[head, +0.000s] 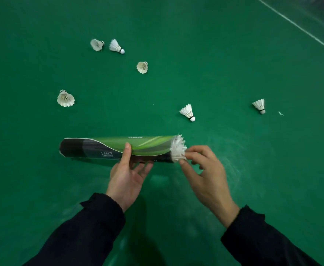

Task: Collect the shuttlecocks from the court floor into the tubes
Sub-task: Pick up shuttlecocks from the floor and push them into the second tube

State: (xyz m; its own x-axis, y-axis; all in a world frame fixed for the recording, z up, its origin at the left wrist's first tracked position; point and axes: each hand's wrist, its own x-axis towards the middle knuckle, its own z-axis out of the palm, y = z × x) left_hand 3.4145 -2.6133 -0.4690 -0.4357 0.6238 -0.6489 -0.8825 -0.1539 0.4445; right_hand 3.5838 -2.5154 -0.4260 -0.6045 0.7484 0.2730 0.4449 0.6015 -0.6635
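Shuttlecock (178, 148) mostly hidden inside tube (117, 147), left hand (127, 175) fingers behind tube, label words too small to read

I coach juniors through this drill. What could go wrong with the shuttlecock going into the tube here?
The white feather shuttlecock flares at the mouth of the green-and-black cardboard tube; the right hand pushing might crush feathers. The left hand holds the tube mid-length, so it could tilt.

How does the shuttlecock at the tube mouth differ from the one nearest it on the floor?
The shuttlecock at the tube mouth sits cork-in with only its feathers showing; the nearest floor shuttlecock lies whole on its side, cork visible. The right hand pinches the first; the second is untouched. Both are white and feathered.
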